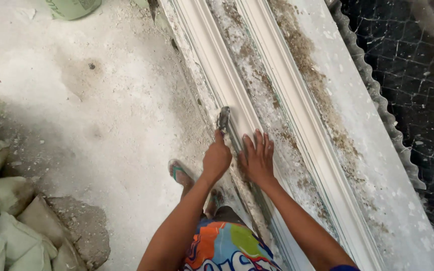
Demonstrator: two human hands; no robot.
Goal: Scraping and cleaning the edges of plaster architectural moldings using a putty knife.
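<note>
My left hand is fisted tight round the handle of a small scraper, blade end pointing up-frame and laid against the near edge of the long white plaster moulding; held low and flat, I judge, so the blade rides the profile rather than digs in. My right hand holds nothing: fingers spread, palm pressed flat on the moulding just beside the tool, apparently to steady the piece and brace me over it. The moulding runs lengthwise along the casting bench, from top centre to bottom right, w/ a second raised rib parallel to it; the channel between is crusted w/ white residue and brown staining. The bench's far edge meets a corrugated sheet, dark netting beyond. I stand at the near edge, one sandalled foot on the powder-covered floor. Pale green sacks are stacked at the lower left, well apart from the work. Blade condition: too small to tell.
</note>
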